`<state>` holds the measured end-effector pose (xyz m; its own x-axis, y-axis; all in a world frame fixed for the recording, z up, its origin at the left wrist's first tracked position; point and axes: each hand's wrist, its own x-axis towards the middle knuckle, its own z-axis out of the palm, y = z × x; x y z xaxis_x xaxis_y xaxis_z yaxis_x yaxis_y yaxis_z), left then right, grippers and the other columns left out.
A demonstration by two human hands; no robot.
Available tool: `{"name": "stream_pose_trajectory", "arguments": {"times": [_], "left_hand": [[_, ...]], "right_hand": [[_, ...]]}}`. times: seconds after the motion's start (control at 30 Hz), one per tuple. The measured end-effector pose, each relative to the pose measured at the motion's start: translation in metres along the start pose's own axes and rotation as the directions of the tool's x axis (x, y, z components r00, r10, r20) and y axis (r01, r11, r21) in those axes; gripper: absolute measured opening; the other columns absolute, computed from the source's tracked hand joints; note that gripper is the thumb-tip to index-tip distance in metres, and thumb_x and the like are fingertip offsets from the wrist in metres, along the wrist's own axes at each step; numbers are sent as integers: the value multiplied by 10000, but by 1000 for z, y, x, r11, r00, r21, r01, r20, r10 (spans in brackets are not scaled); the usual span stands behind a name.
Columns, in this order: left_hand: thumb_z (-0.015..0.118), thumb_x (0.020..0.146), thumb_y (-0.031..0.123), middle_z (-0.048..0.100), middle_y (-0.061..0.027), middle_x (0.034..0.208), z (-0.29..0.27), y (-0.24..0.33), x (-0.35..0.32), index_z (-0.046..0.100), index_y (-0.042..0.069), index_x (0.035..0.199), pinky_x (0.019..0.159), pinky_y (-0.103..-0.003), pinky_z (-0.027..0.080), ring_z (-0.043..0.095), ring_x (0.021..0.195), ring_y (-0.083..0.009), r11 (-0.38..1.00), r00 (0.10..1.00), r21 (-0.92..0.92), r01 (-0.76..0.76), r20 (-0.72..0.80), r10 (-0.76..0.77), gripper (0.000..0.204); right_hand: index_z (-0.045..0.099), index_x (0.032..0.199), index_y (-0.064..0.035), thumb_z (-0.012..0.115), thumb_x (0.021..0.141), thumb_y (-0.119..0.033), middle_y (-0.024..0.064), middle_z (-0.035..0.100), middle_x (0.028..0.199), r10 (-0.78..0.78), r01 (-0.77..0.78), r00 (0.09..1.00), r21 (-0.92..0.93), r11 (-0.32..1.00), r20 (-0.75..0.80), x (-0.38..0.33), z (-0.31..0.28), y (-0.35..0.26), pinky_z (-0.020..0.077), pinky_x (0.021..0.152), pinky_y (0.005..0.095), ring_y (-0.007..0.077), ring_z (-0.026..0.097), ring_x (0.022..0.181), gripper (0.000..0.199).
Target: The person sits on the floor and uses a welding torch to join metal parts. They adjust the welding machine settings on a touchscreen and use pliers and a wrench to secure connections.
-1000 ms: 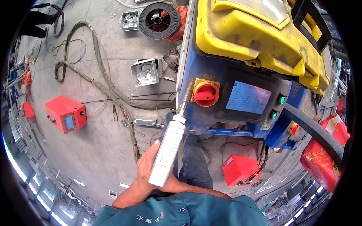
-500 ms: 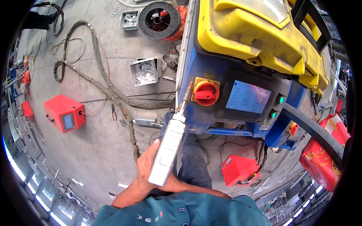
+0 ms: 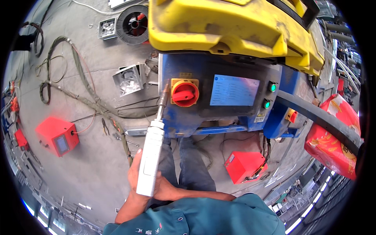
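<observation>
A silver-white hand-held welding gun with a slim copper-coloured nozzle points up and away from my body. My left hand is closed round its left side, thumb along the body. My right hand grips the lower part from the right, its fingers mostly hidden behind the gun. In the picture, the nozzle tip overlaps the blue machine just left of a red rotary switch on a yellow plate; whether they touch, I cannot tell. Right of the switch, a lit touch screen shows rows of text.
A yellow case sits atop the machine; two green-lit buttons flank the screen. Red boxes stand at left and right. Sleeved cables snake over the floor, near a metal-scrap bin and wire spool. A red bag hangs at right.
The view has shifted, so the machine and floor items sit further left in the picture. The welding gun stands more upright in it, still held in both hands.
</observation>
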<state>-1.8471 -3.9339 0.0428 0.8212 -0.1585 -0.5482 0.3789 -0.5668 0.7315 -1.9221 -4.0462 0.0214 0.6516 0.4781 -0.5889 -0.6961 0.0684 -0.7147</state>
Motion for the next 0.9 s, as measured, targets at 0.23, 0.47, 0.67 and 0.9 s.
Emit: {"name": "stream_pose_trajectory", "arguments": {"times": [0.23,0.47,0.67,0.9], "left_hand": [[684,1006,318,640,-290,1268,-14,47,14,563,-101,1357,890,-475,588,708,1006,-435,946,960,179,-270,-22,278,560],[683,1013,333,708,-226,1152,-10,44,15,556,-126,1351,778,-409,606,744,884,-319,984,984,18,-175,-35,176,584],[791,929,277,615,-335,1318,-10,50,20,558,-158,1320,814,-447,629,735,1016,-440,930,948,216,-296,-52,314,629],[873,770,129,621,-320,1321,-15,64,31,544,-162,1325,845,-441,625,740,1018,-426,825,873,341,-452,-22,487,708]], "right_hand": [[187,1562,74,679,915,-205,363,569,1358,92,-92,996,16,996,17,5,-9,-26,489,1056,501,512,594,1243,860],[216,1556,63,652,937,-222,392,542,1382,130,-130,991,-8,991,21,6,-11,-33,483,1067,512,521,574,1264,809],[535,1333,58,660,895,-173,333,591,1318,-6,6,1000,-32,999,-12,5,6,9,493,1060,509,493,587,1237,511],[614,1285,-10,710,863,-197,264,666,1237,-173,170,982,-49,984,-72,6,-2,2,554,944,493,447,673,1104,472]]}}
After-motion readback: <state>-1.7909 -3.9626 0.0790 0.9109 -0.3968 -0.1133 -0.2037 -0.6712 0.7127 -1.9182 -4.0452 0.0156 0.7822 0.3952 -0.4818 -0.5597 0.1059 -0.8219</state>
